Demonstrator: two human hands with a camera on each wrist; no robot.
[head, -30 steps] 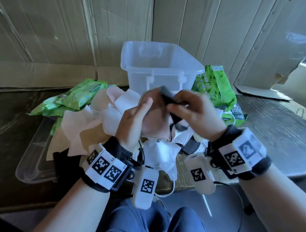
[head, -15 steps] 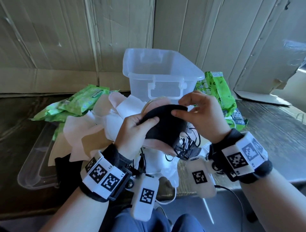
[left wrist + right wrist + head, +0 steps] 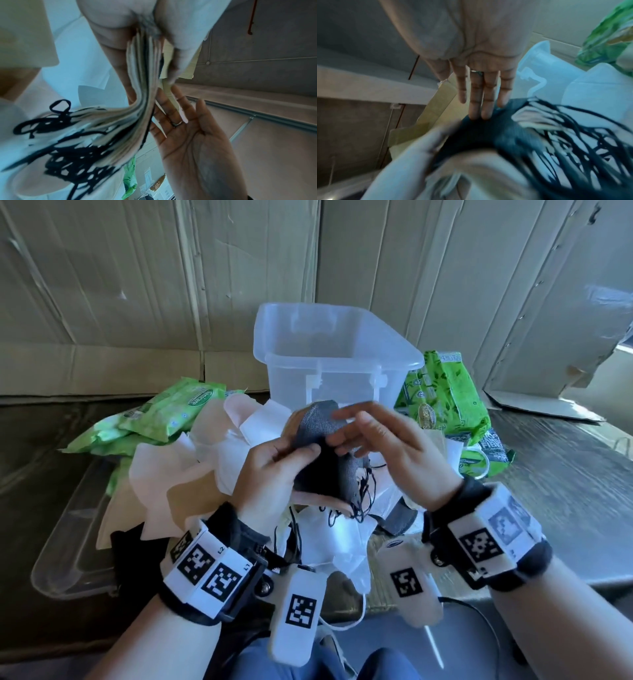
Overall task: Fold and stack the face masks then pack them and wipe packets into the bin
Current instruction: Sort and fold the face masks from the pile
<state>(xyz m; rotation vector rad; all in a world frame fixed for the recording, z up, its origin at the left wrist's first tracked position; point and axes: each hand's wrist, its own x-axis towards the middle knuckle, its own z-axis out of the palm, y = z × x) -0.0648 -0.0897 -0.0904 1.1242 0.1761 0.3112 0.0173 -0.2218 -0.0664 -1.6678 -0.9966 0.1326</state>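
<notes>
My left hand [image 3: 277,470] grips a stack of folded face masks [image 3: 329,453] in front of the bin, a dark grey mask on top and black ear loops [image 3: 364,491] dangling from its right end. In the left wrist view the stack [image 3: 142,83] shows as many thin layers pinched between thumb and fingers. My right hand [image 3: 380,446] is open, its straight fingers [image 3: 477,98] touching the dark top mask [image 3: 489,134]. The clear plastic bin [image 3: 329,361] stands behind. Green wipe packets lie to its left [image 3: 171,412] and right [image 3: 445,392].
A loose heap of white and beige masks [image 3: 191,474] covers the table in front of me. The bin's clear lid [image 3: 72,559] lies flat at the left under the heap. Cardboard panels [image 3: 171,285] wall off the back. A dark wooden table [image 3: 565,474] extends right.
My right hand has laid the dark mask onto the stack, let go of it and now has straight fingers on it. My left thumb has closed over the dark mask.
</notes>
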